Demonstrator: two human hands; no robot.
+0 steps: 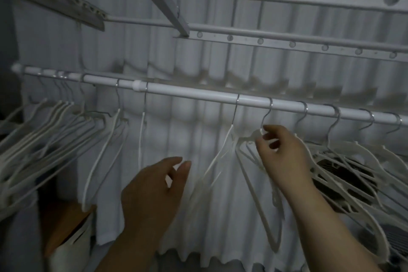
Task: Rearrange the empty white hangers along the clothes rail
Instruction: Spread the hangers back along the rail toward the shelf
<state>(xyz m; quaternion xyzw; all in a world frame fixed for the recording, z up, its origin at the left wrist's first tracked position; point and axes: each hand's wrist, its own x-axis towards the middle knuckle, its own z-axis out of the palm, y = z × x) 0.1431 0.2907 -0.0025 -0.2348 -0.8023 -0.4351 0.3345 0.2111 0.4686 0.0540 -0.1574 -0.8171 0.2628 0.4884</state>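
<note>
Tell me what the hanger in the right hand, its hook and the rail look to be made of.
Hanger body: likely white plastic, matte, thin moulded bars. Its hook: probably metal wire, thin, grey, with a glint where it rides the rail. Clothes rail: smooth white tube with a soft sheen, perhaps painted or coated metal; the dim light leaves that open. The right hand pinches the hanger's neck.

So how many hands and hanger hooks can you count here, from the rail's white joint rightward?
Hands: 2, the left hand open, the right hand pinching a hanger
Hanger hooks on the rail right of the joint: 7
Total: 9
</note>
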